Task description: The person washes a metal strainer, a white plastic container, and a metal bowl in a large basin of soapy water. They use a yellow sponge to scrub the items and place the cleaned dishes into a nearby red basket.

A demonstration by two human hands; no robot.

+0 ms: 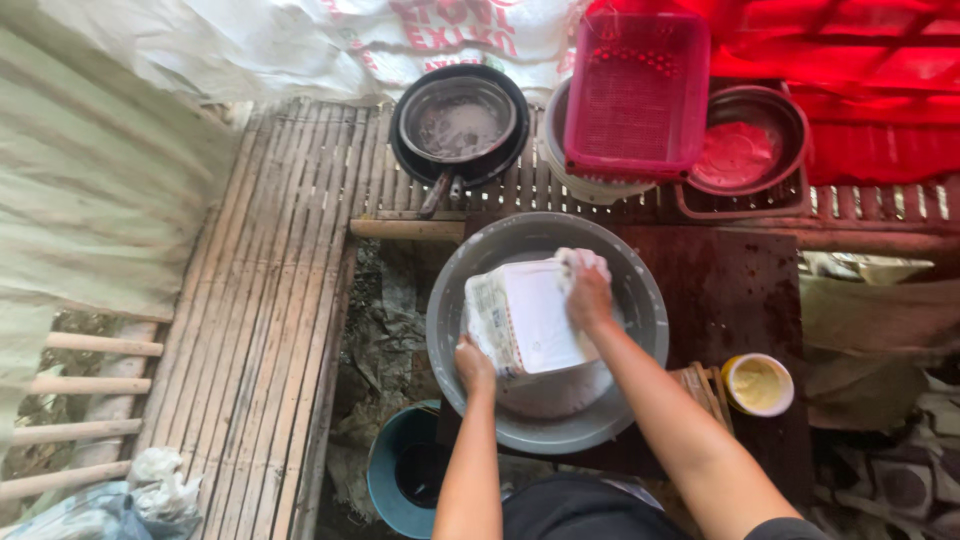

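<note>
We are taking the large round grey plastic basin [640, 300] in the middle as our landmark. Far to its left, a crumpled white plastic bag [160, 485] is lying on the slatted bamboo floor [260, 300]. Just below the basin's left edge, a round teal bucket [385, 470] is standing with dark water in it. Above the basin and slightly left, a black frying pan [505, 150] is carrying a smaller metal bowl [458, 122] with cloudy water inside.

Inside the basin, a white rectangular plastic container [525, 318] is resting tilted, its flat white face turned up. Our left hand [474, 366] is gripping the container's lower left corner, fingers closed against its edge. Our right hand [589, 296] is pressing down on the container's upper right corner, fingers curled over a white cloth [583, 260] that is bunching out beyond the knuckles.

The basin is sitting on a dark wet wooden bench [735, 290]. Directly above the basin, a pink perforated plastic basket [635, 95] is lying over a pale round tub [560, 165]. To the upper right of the basin, a round metal bowl [750, 140] is holding pinkish water. To the lower right of the basin, a small white cup [758, 384] with yellow paste in it is standing on the bench.
</note>
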